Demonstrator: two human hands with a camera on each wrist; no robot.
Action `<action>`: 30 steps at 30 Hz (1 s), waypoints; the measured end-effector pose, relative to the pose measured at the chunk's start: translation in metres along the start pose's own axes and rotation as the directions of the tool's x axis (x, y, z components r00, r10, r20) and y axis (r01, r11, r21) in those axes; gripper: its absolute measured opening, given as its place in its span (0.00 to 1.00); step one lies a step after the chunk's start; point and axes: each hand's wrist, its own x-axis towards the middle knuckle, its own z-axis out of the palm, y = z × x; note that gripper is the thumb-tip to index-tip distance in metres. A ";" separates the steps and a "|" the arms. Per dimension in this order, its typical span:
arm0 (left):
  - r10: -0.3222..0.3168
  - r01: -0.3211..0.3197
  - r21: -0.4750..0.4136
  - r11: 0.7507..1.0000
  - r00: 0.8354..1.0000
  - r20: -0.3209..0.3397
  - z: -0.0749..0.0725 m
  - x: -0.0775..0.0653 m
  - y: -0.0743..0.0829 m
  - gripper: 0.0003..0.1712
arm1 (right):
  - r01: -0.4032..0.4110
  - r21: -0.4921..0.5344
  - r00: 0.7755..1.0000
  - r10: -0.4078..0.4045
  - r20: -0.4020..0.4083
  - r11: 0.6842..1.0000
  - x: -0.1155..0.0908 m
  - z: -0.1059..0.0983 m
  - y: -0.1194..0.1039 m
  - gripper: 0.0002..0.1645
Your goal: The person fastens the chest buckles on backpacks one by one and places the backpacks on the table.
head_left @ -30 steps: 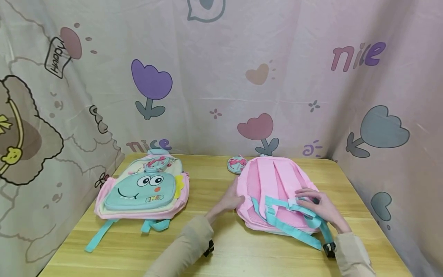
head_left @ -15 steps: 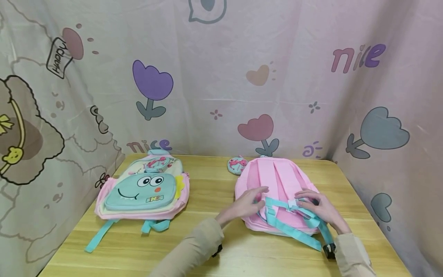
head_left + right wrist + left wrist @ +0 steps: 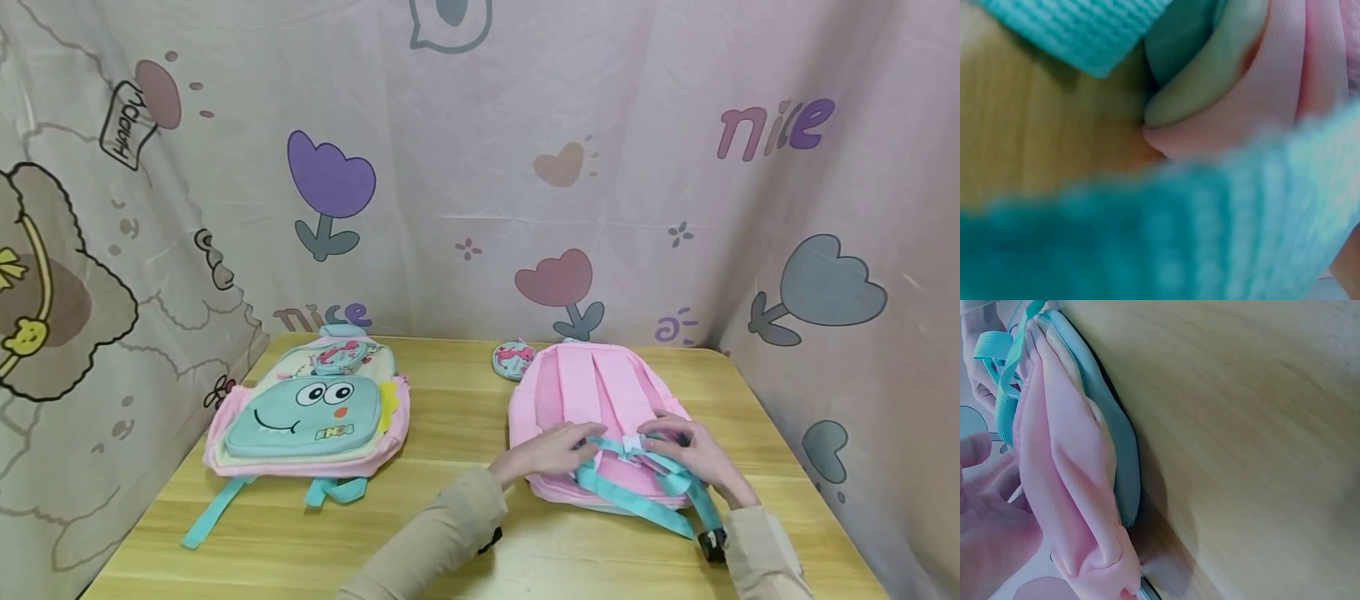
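A pink backpack (image 3: pixel 547 392) lies with its strap side up on the right half of the table. Two padded pink shoulder straps (image 3: pixel 596 383) run down it into loose teal webbing straps (image 3: pixel 630 497). My left hand (image 3: pixel 543 454) reaches over its lower left, fingers extended toward the webbing; in the left wrist view the thumb and fingers stand apart beside the bag's pink side. My right hand (image 3: pixel 697 454) holds the teal webbing at lower right, next to a small white piece (image 3: pixel 633 444). Teal webbing fills much of the right wrist view, hiding that hand's fingers.
A second backpack (image 3: pixel 303 417) with a smiling teal face pocket lies front up at left, its teal strap ends (image 3: pixel 217 510) trailing toward me. A small round pouch (image 3: pixel 513 360) sits behind the pink backpack. Printed curtains (image 3: pixel 450 275) stand around the wooden table (image 3: pixel 450 392).
My left hand has moved from the backpack's left side up and right over its lower back, to the teal webbing. The right hand stays at the strap, barely shifting.
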 end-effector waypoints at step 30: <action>-0.109 0.074 -0.418 0.905 0.992 -0.061 0.000 0.002 -0.008 0.23 | -0.004 -0.033 0.999 0.006 0.051 0.999 0.001 0.003 0.002 0.15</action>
